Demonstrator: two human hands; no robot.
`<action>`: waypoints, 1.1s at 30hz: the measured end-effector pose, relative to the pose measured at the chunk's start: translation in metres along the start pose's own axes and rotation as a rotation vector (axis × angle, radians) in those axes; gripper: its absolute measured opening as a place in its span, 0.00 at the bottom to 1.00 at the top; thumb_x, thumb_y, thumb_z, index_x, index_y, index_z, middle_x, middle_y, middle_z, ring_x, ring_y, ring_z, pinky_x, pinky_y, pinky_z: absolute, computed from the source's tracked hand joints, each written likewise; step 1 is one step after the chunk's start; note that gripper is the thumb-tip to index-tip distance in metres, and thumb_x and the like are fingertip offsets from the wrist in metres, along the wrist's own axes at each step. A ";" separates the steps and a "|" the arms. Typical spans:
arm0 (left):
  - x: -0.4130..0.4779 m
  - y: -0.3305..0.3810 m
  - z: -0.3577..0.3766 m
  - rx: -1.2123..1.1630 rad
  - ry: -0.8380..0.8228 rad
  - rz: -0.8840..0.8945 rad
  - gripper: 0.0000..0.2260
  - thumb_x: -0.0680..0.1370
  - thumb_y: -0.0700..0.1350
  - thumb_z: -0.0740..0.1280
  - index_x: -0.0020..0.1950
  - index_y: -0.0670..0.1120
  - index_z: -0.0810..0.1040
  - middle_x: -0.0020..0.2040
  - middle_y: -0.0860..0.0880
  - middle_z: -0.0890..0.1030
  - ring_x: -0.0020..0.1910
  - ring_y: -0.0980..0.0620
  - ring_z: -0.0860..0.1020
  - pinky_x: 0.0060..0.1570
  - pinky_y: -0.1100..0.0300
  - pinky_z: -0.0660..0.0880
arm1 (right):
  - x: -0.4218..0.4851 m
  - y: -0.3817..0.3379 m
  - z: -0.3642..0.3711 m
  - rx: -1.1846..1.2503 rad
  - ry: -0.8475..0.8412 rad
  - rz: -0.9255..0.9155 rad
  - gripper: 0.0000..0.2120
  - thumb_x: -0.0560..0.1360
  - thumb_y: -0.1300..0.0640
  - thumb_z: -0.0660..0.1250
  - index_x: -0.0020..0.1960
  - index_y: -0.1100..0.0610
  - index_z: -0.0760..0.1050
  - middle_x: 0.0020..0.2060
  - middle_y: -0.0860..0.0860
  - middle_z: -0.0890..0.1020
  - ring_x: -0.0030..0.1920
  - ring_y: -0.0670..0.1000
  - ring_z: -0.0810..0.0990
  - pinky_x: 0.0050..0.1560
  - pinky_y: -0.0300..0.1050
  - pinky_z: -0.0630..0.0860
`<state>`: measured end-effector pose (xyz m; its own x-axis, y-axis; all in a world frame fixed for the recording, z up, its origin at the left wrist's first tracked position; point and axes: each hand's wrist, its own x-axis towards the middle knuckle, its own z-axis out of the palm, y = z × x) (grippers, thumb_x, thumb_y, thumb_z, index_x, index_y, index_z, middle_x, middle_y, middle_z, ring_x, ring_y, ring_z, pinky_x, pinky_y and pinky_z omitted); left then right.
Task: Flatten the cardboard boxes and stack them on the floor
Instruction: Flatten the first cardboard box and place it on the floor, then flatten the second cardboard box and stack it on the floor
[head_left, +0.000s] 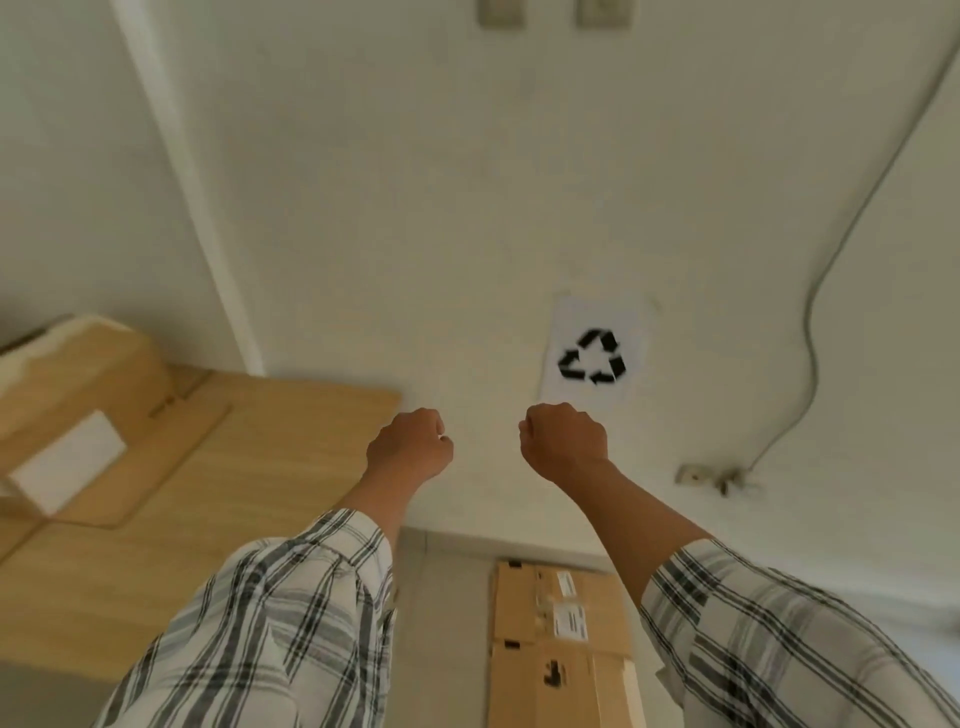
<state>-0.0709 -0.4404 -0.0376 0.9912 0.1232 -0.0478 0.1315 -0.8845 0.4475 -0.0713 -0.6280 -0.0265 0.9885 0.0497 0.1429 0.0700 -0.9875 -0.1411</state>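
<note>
Both arms in plaid sleeves are stretched forward toward the wall. My left hand is curled into a fist with nothing in it, above the right edge of the wooden table. My right hand is also a closed, empty fist, just below the recycling sign. A brown cardboard box with a white label stands on the table at the far left, with a flat cardboard sheet beside it. On the floor by the wall lies flattened cardboard with shipping labels, between my forearms.
A white sheet with a black recycling symbol hangs on the pale wall. A grey cable runs down the wall to a socket at the right. Grey floor tiles show between table and cardboard.
</note>
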 end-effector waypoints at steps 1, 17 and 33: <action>0.000 -0.009 -0.029 -0.007 0.036 0.010 0.12 0.77 0.48 0.62 0.59 0.53 0.78 0.61 0.49 0.79 0.58 0.43 0.78 0.53 0.56 0.73 | 0.004 -0.024 -0.019 -0.003 0.033 -0.016 0.15 0.82 0.51 0.54 0.50 0.56 0.78 0.45 0.54 0.81 0.45 0.58 0.82 0.40 0.45 0.73; -0.044 -0.307 -0.299 0.072 0.251 -0.014 0.06 0.76 0.48 0.62 0.49 0.55 0.78 0.50 0.53 0.81 0.46 0.49 0.79 0.43 0.56 0.77 | -0.007 -0.399 -0.087 0.169 0.175 -0.112 0.16 0.81 0.50 0.55 0.51 0.55 0.79 0.43 0.53 0.82 0.43 0.57 0.81 0.39 0.44 0.72; 0.113 -0.570 -0.418 0.104 0.175 -0.082 0.07 0.78 0.46 0.61 0.53 0.51 0.77 0.48 0.51 0.80 0.45 0.49 0.79 0.45 0.53 0.79 | 0.124 -0.699 0.032 0.223 -0.005 -0.178 0.16 0.80 0.48 0.55 0.54 0.53 0.79 0.48 0.52 0.82 0.47 0.57 0.82 0.49 0.49 0.79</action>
<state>-0.0388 0.2656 0.0747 0.9611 0.2644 0.0792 0.2209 -0.9090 0.3535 0.0063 0.0737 0.0581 0.9587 0.2202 0.1799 0.2694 -0.9059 -0.3266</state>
